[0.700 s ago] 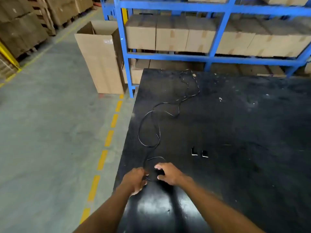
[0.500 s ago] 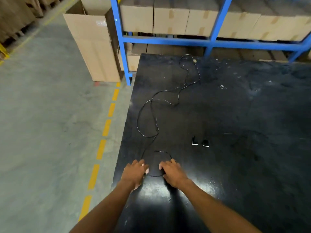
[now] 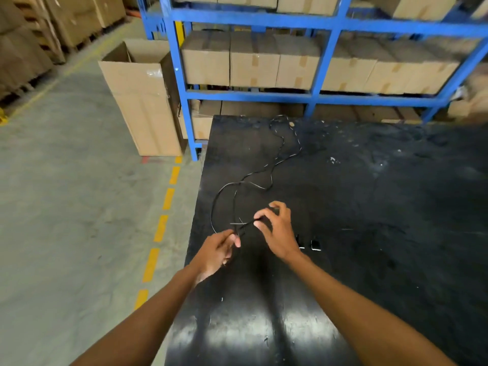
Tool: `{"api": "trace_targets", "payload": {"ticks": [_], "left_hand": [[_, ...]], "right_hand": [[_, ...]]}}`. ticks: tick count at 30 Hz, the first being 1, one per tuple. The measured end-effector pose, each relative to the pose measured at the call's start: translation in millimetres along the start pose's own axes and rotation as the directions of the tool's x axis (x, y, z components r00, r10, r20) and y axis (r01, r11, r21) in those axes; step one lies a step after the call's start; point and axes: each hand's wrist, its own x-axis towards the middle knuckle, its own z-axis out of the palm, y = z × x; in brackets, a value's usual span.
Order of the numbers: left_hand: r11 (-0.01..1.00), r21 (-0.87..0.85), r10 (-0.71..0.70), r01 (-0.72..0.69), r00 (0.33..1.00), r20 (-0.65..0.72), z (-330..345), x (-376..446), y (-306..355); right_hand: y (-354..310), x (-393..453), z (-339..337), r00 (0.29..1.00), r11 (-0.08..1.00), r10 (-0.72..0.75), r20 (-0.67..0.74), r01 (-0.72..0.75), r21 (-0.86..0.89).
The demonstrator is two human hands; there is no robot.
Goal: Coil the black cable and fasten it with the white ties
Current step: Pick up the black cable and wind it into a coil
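A thin black cable [image 3: 272,172] snakes across the black table [image 3: 383,207] from the far edge toward me. Its near end is lifted off the table and stretched between my hands. My left hand [image 3: 216,253] pinches the cable near the table's left edge. My right hand [image 3: 277,228] pinches it a little farther away and to the right, thumb and forefinger closed, the other fingers spread. Two small dark pieces with white edges [image 3: 315,245] lie on the table just right of my right wrist; one is partly hidden by it.
An open cardboard box [image 3: 142,101] stands on the concrete floor left of the table. Blue shelving [image 3: 311,96] stacked with cartons runs behind the table's far edge. A dashed yellow line [image 3: 161,228] marks the floor along the table's left side.
Both hands were flat on the table by a small cable loop. They have since risen and moved away from me, each now pinching the cable's near end, which is off the surface.
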Motion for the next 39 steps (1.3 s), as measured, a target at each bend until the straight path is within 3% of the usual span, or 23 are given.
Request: {"api": "trace_targets", "payload": {"ticks": [2,5,9,12,16,18,21,23,25,27,29,31,35,39], "left_hand": [[0.994,-0.1,0.028,-0.034,0.998,-0.063,-6,8,21],[0.985,-0.162,0.037,-0.063,0.987,-0.159,-22,15,43],[0.995,-0.04,0.088,-0.095,0.985,-0.149,-44,11,54],[0.984,0.13,0.129,-0.118,0.988,-0.08,-52,1,58],[0.946,0.28,0.173,-0.163,0.985,-0.011,-55,-14,60],[0.944,0.303,0.187,-0.133,0.969,-0.159,-58,-18,65],[0.928,0.349,0.294,-0.133,0.835,-0.465,-75,-19,78],[0.91,0.39,0.305,-0.14,0.864,-0.402,-91,-18,92],[0.886,0.433,0.279,-0.168,0.937,-0.208,-102,-16,106],[0.938,0.297,0.213,-0.177,0.973,-0.093,-106,-21,123],[0.99,0.02,0.143,-0.143,0.99,-0.013,-109,-27,134],[0.959,-0.262,0.125,-0.11,0.991,0.039,-109,-37,143],[0.718,-0.686,0.218,-0.117,0.974,0.063,-106,-60,168],[0.506,-0.832,0.351,-0.226,0.936,-0.041,-106,-75,190]], "right_hand": [[-18,10,-6,0.994,0.983,0.086,-0.064,-0.074,0.166],[-43,17,-11,0.975,0.909,0.218,-0.042,-0.187,0.373],[-73,24,-19,0.947,0.813,0.307,0.092,-0.311,0.491],[-99,27,-27,0.955,0.813,0.229,0.191,-0.295,0.502],[-128,27,-36,0.973,0.832,0.131,0.193,-0.213,0.512],[-142,25,-42,0.975,0.845,0.099,0.196,-0.187,0.501],[-157,21,-56,0.975,0.893,-0.002,0.222,-0.098,0.44],[-164,17,-65,0.951,0.917,-0.088,0.296,-0.039,0.396],[-169,15,-72,0.922,0.903,-0.164,0.35,-0.002,0.43],[-175,14,-79,0.92,0.869,-0.222,0.323,0.036,0.494],[-178,18,-85,0.943,0.837,-0.217,0.253,0.046,0.545],[-178,22,-91,0.973,0.834,-0.162,0.164,0.046,0.55],[-176,24,-89,0.993,0.867,-0.104,0.048,0.067,0.493],[-176,6,-61,0.983,0.864,-0.131,0.126,0.051,0.5]]}}
